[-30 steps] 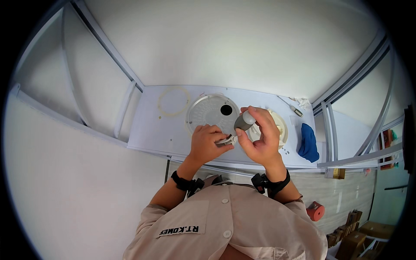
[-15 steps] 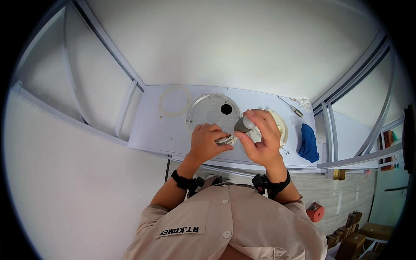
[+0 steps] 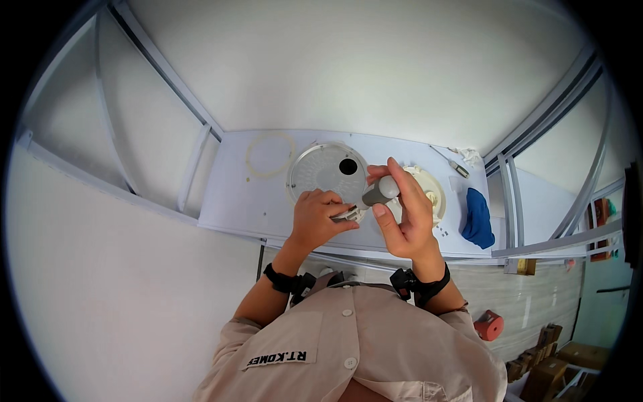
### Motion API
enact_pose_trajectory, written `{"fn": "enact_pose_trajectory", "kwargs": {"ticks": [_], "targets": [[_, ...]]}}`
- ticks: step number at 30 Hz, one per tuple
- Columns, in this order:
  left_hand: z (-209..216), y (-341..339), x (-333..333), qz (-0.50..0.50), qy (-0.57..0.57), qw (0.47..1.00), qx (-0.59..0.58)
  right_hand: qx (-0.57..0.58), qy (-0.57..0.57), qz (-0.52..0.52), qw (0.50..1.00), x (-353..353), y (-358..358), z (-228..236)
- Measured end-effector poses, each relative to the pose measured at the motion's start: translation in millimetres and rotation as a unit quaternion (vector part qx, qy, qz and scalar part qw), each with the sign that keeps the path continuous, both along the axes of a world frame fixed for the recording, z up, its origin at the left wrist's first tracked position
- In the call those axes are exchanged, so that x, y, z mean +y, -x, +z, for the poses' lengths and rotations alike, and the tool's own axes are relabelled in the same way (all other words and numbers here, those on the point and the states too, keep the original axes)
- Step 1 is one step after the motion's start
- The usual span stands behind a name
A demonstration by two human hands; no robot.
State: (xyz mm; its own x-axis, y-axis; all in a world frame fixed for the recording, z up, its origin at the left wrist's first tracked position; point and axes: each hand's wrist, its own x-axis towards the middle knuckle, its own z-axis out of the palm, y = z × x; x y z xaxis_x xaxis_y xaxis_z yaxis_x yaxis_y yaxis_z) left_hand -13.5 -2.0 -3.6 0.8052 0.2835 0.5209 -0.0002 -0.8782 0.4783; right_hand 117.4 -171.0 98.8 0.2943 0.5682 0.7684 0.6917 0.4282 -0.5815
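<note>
A round silver metal plate [image 3: 321, 175] with a black round spot lies on the white table. At its near right edge my left hand [image 3: 313, 218] is closed, thumb and fingers around a small light fitting [image 3: 349, 214] that I cannot make out fully. My right hand [image 3: 410, 221] has its thumb and fingers about the thick grey handle of a screwdriver [image 3: 382, 192], with the grip loose. The tool is tilted, its lower end toward the fitting; the tip is hidden. Behind the right hand sits a cream round plastic part [image 3: 434, 191], partly covered.
A thin yellowish ring [image 3: 270, 175] lies at the left of the table [image 3: 234, 201]. On the right are a second screwdriver [image 3: 458, 167], a crumpled white wrapper [image 3: 470, 157] and a blue cloth [image 3: 477, 221]. Metal frame bars [image 3: 512, 201] stand beside the table.
My right hand has loosened and turned around the screwdriver handle, its fingers straighter. The handle leans further right. My left hand has stayed nearly still.
</note>
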Motion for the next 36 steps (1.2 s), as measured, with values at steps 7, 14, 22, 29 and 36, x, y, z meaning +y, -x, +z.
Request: {"fn": "enact_pose_trajectory", "kwargs": {"ticks": [7,14,22,29,36], "targets": [[-4.1,2.2,3.2,-0.007,-0.027,0.999,0.022,-0.022,0.006,-0.013,1.0,1.8,0.4,2.3],[-7.5,0.3,3.4,-0.011,-0.033,0.999,0.004,-0.042,0.001,-0.025,0.999,3.6,0.2,6.3],[-7.0,0.9,2.3,-0.018,-0.036,0.999,-0.01,-0.039,-0.001,-0.033,0.999,4.0,-0.6,6.7],[-6.5,1.4,2.6,-0.021,-0.035,0.999,-0.012,-0.04,0.002,-0.043,0.998,5.9,-2.7,4.4],[-4.0,0.3,2.0,-0.018,-0.034,0.999,-0.011,-0.043,0.005,-0.047,0.998,7.0,-4.8,4.3]]}}
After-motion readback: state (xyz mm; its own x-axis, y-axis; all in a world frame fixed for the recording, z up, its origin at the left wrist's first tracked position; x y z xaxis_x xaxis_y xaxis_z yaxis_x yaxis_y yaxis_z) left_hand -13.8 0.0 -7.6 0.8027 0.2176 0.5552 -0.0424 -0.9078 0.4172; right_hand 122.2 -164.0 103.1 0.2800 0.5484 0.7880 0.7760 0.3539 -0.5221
